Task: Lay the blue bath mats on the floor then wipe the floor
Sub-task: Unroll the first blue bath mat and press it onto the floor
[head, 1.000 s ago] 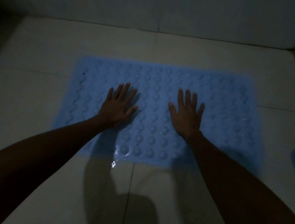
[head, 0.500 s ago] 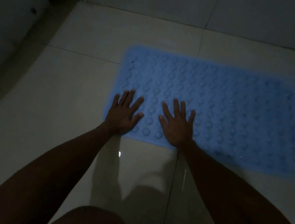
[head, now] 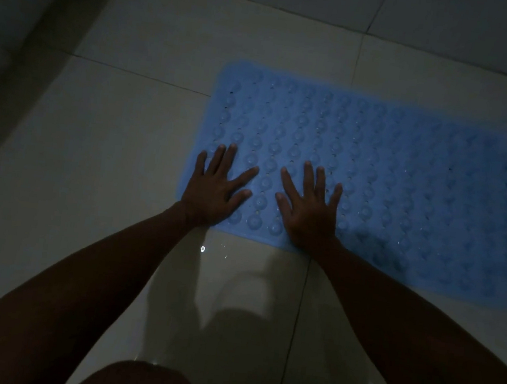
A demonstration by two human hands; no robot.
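- The blue bath mat [head: 389,182] is seen lying flat on the tiled floor [head: 118,151], spread across the right half of the view, from about 12 o'clock round to 4 o'clock of the frame's centre.
- Its long axis is set roughly left to right, tilted slightly so that the right end sits lower in the frame; the short left edge is turned toward 9 o'clock and the right end is blurred near the frame's edge.
- The upper face is covered in rows of round bumps, with small dark holes scattered between them; finer detail is lost in the dim light.
- The left hand [head: 214,187] is laid palm down on the mat's near-left corner, fingers straight and spread, pointing toward 12 o'clock, nothing grasped; the heel of the hand is placed at the mat's near edge.
- The right hand [head: 309,207] is laid palm down just beside it, at its 3 o'clock, fingers likewise straight and splayed, nothing held; the 2 thumbs are near each other but apart.
- Both forearms are stretched in from the lower corners, at 7 and 5 o'clock.
- A bright glint [head: 202,249] is seen on the glossy tile just below the mat's near edge, between the 2 wrists.
- A knee [head: 142,381] is visible at 6 o'clock.
- A pale curved fixture [head: 7,37] is seen at 10 o'clock, well apart from the mat; what it is cannot be told.
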